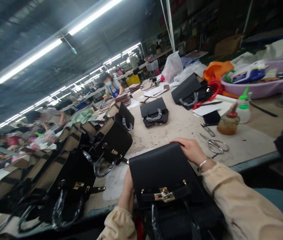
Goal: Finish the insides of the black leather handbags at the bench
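I hold a black handbag (pixel 161 173) with a gold clasp at the near edge of the worktable (pixel 181 125). My left hand (pixel 127 196) grips its left side, fingers hidden behind the bag. My right hand (pixel 191 150) is wrapped over its top right corner, with a bracelet on the wrist. The bag's plastic-wrapped handle hangs down toward me.
A row of black handbags (pixel 111 140) lines the table's left side, and two more (pixel 154 115) lie further back. Scissors (pixel 215 145), a small jar (pixel 228 122), a squeeze bottle (pixel 243 106) and a purple basin (pixel 261 86) sit at right. Other people work at distant tables.
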Demonstrator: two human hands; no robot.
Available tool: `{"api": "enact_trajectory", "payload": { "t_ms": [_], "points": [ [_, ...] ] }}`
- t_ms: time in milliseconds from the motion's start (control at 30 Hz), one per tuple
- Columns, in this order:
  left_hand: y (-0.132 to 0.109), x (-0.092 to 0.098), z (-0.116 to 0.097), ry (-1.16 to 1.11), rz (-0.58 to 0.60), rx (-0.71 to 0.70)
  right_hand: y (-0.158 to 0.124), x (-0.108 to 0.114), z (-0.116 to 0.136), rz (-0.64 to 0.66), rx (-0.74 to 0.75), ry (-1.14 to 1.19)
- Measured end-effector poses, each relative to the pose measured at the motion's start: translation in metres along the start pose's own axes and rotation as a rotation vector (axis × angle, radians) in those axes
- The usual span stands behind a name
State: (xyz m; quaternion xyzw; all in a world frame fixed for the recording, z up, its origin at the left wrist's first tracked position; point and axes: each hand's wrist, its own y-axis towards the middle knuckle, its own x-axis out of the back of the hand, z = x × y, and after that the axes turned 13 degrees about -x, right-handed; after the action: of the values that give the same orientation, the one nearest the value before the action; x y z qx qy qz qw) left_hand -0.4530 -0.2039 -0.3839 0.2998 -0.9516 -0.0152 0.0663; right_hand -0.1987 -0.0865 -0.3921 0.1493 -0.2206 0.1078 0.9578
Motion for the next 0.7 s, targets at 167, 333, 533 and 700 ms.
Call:
{"api": "enact_trajectory", "payload": {
  "t_ms": [167, 333, 533, 700],
  "points": [
    [-0.017, 0.007, 0.013, -0.285, 0.082, 0.085, 0.001, -0.002, -0.010, 0.079, -0.082, 0.037],
    [-0.033, 0.007, -0.028, -0.449, 0.185, 0.032, 0.001, 0.005, -0.019, 0.024, -0.197, 0.191],
    [-0.060, 0.005, -0.079, -0.082, 0.259, -0.296, -0.005, 0.015, -0.020, 0.005, -0.187, 0.158],
    [-0.072, 0.012, -0.084, 0.023, 0.211, -0.352, -0.014, 0.013, -0.012, 0.043, -0.146, 0.110]
  ]
}}
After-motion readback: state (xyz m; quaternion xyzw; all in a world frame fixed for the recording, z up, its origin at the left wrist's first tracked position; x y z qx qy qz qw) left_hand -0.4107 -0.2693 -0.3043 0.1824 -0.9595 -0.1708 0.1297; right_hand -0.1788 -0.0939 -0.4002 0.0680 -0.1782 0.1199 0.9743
